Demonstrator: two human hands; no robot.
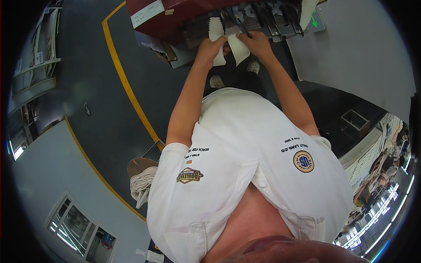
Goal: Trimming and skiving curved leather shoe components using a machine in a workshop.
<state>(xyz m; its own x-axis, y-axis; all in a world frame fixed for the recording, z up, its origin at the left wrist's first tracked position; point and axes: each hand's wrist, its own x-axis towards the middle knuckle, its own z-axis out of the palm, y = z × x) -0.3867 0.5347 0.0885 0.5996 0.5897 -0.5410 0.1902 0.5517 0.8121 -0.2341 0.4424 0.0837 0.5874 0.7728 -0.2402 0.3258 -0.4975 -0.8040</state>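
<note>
My left hand (208, 51) grips a white piece with a scalloped edge (215, 27), its fingers closed round the lower part. Just to the right, my right hand (259, 43) pinches a flat white piece (238, 52) by its upper corner. Both pieces are at the front of a red machine (175, 12), near its dark metal bars (272, 24). Some of my fingertips are hidden behind the pieces.
My shoes (216, 81) show below my hands. A pale grey panel (342, 52) stands at the right, near a metal frame (354, 122). A cart with white cord (141, 182) is at lower left. Shelving (37, 52) lines the far left, beyond yellow floor lines (122, 79).
</note>
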